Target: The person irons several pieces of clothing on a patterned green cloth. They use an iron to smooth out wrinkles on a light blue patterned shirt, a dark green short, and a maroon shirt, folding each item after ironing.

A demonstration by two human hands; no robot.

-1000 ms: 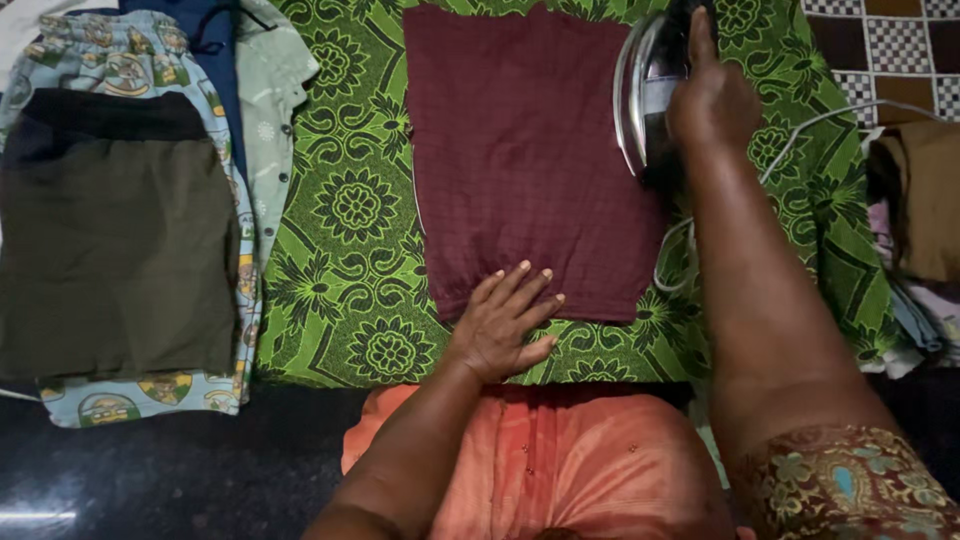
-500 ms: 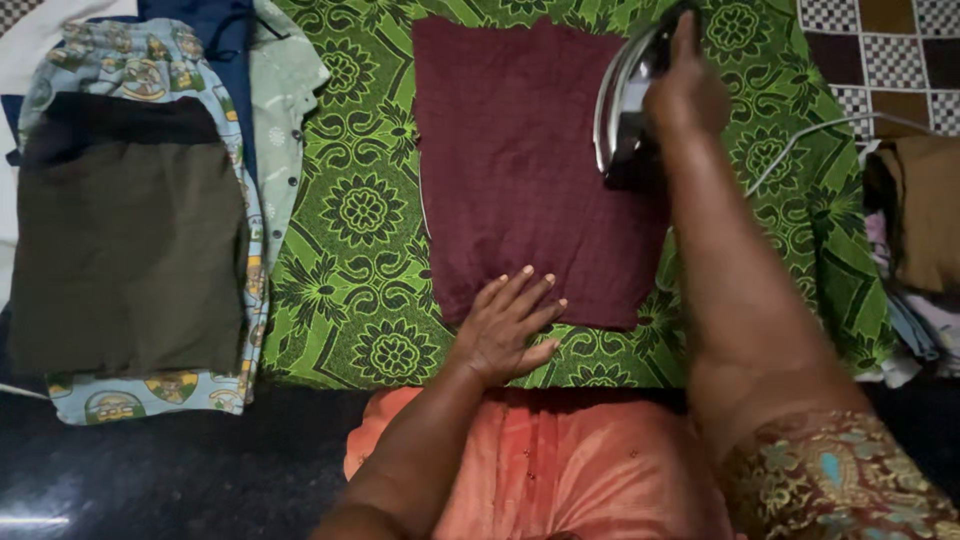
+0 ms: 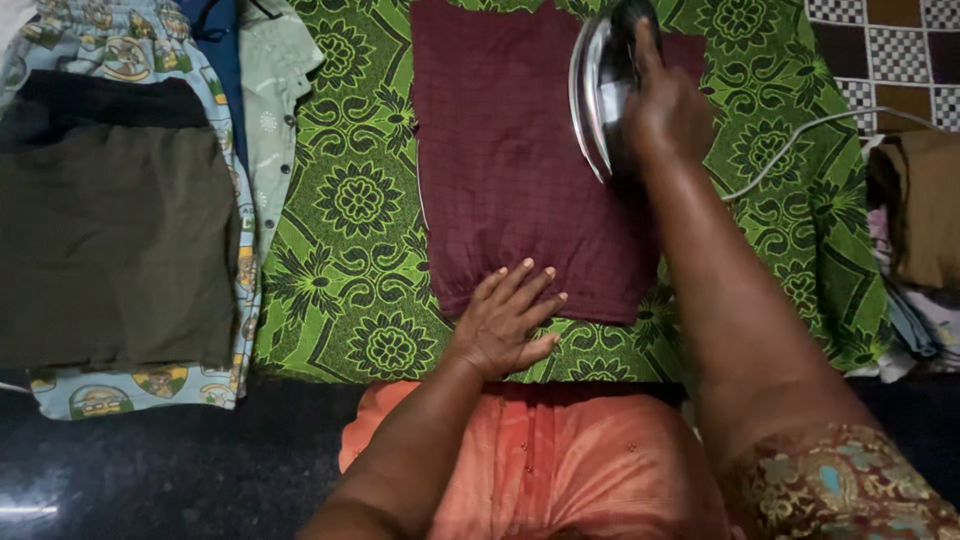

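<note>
A maroon garment (image 3: 510,170) lies flat on a green patterned cloth (image 3: 350,260). My left hand (image 3: 505,320) rests on its near hem, palm down with fingers spread. At the garment's far right side, my right hand (image 3: 665,105) grips the handle of a metal clothes iron (image 3: 597,90), which is tipped up on its side so its shiny soleplate faces left. A white cord (image 3: 800,140) runs from the iron off to the right.
A pile of folded clothes, with a dark olive piece (image 3: 115,245) on top of printed light-blue fabric (image 3: 130,390), lies at the left. More clothes (image 3: 920,210) are heaped at the right edge. A checked cloth (image 3: 890,50) is at the top right. My orange-clad lap (image 3: 560,460) is at the bottom.
My right hand has drawn the iron leftward and nearer, over the garment's right part. My left hand has stayed on the near hem.
</note>
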